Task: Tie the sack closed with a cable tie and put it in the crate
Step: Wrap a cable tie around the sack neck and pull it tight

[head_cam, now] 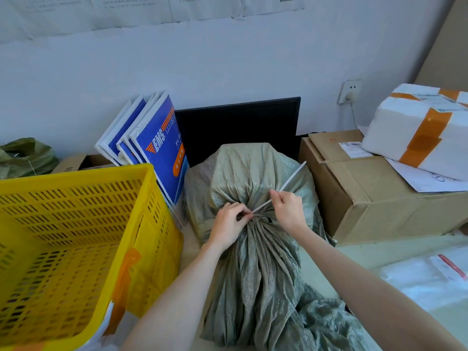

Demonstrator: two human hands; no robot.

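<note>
Head view is showing me that I am pulling the cable tie tight around the gathered neck of the sack, which is lying on the surface in front of me, between the crate and a cardboard box. My left hand is pinching at the neck, where I think the lock of the tie is, although the fingers are hiding it. My right hand is holding the free tail of the tie, fingers closed narrow on it, and the tail is pointing up and away to the right. To do this well, I think I should be pulling the tail straight out of the lock while the left hand is keeping the folds bunched together, so no fabric is slipping out of the loop. The yellow crate is standing open just beside the sack on my left. Blue envelopes are leaning behind its corner, and the loose cloth near me could be catching on the rim when lifting.
</note>
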